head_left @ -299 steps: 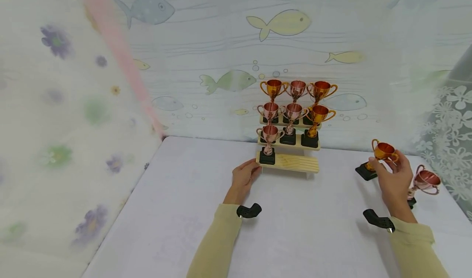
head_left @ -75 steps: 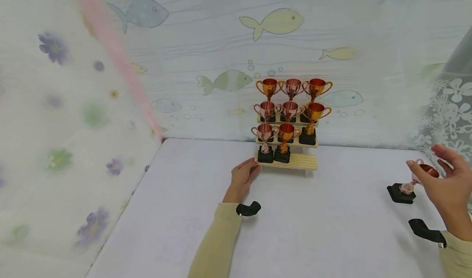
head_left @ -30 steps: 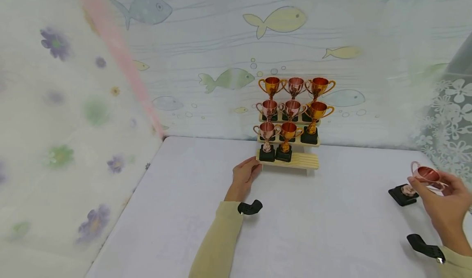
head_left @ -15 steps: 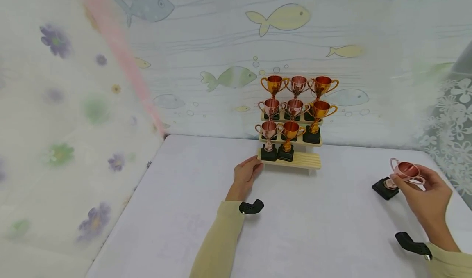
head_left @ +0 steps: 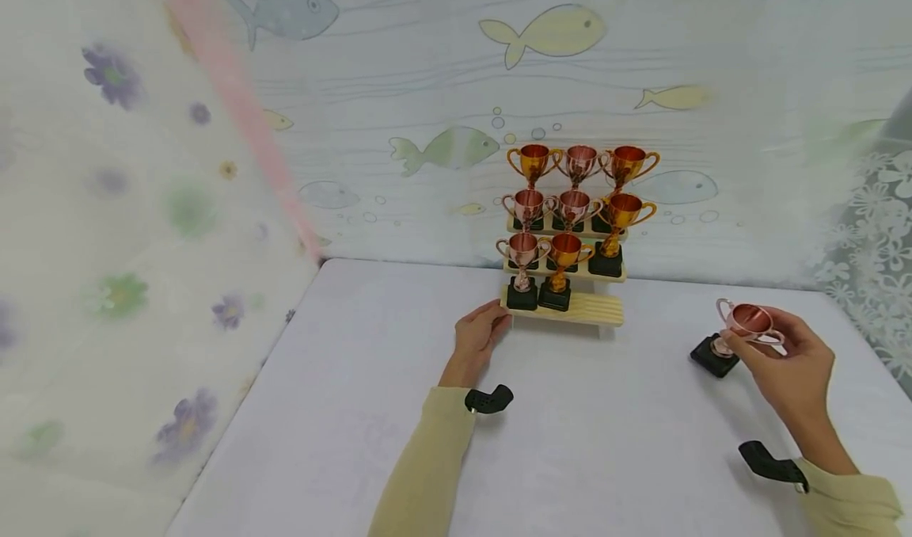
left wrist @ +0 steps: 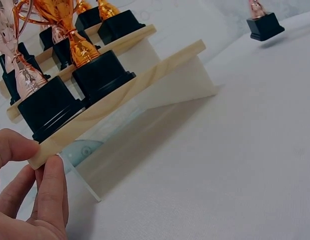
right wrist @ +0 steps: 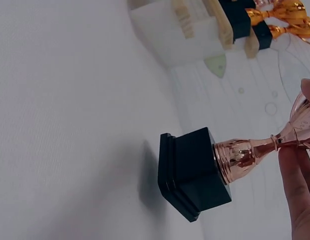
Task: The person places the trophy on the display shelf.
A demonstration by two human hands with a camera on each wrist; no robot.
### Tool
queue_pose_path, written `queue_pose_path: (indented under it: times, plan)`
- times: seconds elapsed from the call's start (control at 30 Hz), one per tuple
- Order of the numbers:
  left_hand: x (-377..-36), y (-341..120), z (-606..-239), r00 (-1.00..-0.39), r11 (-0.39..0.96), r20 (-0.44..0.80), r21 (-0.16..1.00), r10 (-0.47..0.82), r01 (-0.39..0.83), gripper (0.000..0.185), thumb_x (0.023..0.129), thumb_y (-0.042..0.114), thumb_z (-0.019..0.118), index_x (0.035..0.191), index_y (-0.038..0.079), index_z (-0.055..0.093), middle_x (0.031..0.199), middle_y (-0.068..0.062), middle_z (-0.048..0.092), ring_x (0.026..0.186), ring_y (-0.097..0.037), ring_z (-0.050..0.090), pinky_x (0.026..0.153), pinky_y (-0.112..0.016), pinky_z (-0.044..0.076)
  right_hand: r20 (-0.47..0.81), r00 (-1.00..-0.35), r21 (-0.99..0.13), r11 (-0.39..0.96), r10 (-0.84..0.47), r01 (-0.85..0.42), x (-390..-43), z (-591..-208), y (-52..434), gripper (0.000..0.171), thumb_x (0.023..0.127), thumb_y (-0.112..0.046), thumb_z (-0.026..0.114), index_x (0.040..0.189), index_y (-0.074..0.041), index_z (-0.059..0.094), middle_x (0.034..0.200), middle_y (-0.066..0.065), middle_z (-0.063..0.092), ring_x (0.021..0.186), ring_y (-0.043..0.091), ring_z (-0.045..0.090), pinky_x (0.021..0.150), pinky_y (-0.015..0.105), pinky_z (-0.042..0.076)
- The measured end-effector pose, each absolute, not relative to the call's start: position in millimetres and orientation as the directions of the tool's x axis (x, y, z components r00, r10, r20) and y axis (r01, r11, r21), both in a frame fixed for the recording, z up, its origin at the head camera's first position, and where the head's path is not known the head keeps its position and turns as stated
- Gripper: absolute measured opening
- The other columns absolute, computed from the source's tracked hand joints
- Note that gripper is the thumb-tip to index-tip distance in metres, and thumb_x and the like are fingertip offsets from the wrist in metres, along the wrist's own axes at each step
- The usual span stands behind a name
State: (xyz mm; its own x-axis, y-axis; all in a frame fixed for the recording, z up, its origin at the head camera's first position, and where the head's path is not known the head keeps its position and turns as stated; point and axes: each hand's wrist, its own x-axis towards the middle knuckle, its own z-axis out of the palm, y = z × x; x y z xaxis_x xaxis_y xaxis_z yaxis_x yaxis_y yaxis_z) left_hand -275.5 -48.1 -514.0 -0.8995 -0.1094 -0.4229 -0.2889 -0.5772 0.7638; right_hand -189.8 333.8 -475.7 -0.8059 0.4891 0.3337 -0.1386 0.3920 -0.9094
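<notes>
My left hand (head_left: 476, 339) pinches the left end of the lowest step of a wooden display stand (head_left: 602, 310), thumb on top and fingers beneath, as the left wrist view shows. On that step stand a rose-gold trophy cup (head_left: 522, 261) at the left end and an orange-gold trophy cup (head_left: 565, 264) beside it. To the right of the stand, my right hand (head_left: 791, 363) holds another rose-gold trophy cup (right wrist: 240, 157) by its bowl. This trophy is tilted, with its black base (head_left: 715, 356) just above the table.
Three trophies stand on the top step and three on the middle step, the right one (head_left: 621, 218) orange-gold. A white cloth covers the table (head_left: 606, 442). Behind it hangs a curtain (head_left: 427, 70) printed with fish; lace (head_left: 883, 244) hangs at the right.
The orange-gold trophy earlier in my right hand now stands on the lowest step. My right hand has since grasped the rose-gold trophy and carried it leftward. My left hand stays on the stand.
</notes>
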Motion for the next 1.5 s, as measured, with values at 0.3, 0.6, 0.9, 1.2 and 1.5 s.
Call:
queue_pose_path:
  times: [0.3,0.6,0.9,1.2,1.5]
  plan:
    - [-278,-50,-514,-0.899,-0.569,-0.42,0.772,-0.123,-0.283,0.034,0.09,-0.006,0.068,0.124,-0.008,0.067,0.113,-0.019,0.068,0.091,-0.017,0.068,0.089,-0.029,0.061,0.425,-0.816,-0.884,0.372,0.393,-0.282,-207,-471,305,0.056,0.072,0.021,0.078,0.124,0.005,0.067,0.104,-0.014,0.066,0.084,0.002,0.06,0.073,0.005,0.054]
    - [-277,-52,-512,-0.903,-0.573,-0.412,0.772,-0.121,-0.275,0.034,0.09,-0.006,0.068,0.124,-0.008,0.067,0.11,-0.016,0.067,0.091,-0.017,0.068,0.089,-0.029,0.06,0.438,-0.84,-0.873,0.375,0.321,-0.312,-222,-460,272,0.054,0.075,0.016,0.079,0.127,0.006,0.065,0.103,-0.012,0.063,0.084,0.004,0.059,0.075,0.007,0.054]
    - [-276,-50,-511,-0.904,-0.57,-0.413,0.773,-0.115,-0.28,0.035,0.09,-0.006,0.068,0.125,-0.008,0.067,0.111,-0.016,0.067,0.092,-0.017,0.068,0.094,-0.031,0.059,0.49,-0.833,-0.856,0.321,0.258,-0.405,-234,-447,245,0.054,0.076,0.015,0.079,0.127,0.005,0.066,0.1,-0.008,0.064,0.086,0.007,0.061,0.081,0.01,0.055]
    - [-276,-51,-513,-0.904,-0.573,-0.417,0.766,-0.099,-0.291,0.037,0.091,-0.006,0.067,0.127,-0.008,0.065,0.123,-0.021,0.066,0.097,-0.018,0.069,0.099,-0.034,0.057,0.504,-0.829,-0.858,0.25,0.241,-0.449,-247,-439,227,0.05,0.077,0.015,0.078,0.124,0.006,0.067,0.102,-0.008,0.066,0.085,0.008,0.062,0.078,0.012,0.057]
    - [-275,-47,-515,-0.91,-0.56,-0.397,0.784,-0.122,-0.267,0.033,0.09,-0.006,0.067,0.123,-0.009,0.067,0.11,-0.016,0.068,0.092,-0.016,0.068,0.09,-0.029,0.06,0.493,-0.862,-0.851,0.27,0.115,-0.45,-265,-447,216,0.053,0.077,0.016,0.078,0.127,0.011,0.062,0.101,-0.017,0.064,0.084,0.005,0.06,0.075,0.01,0.057]
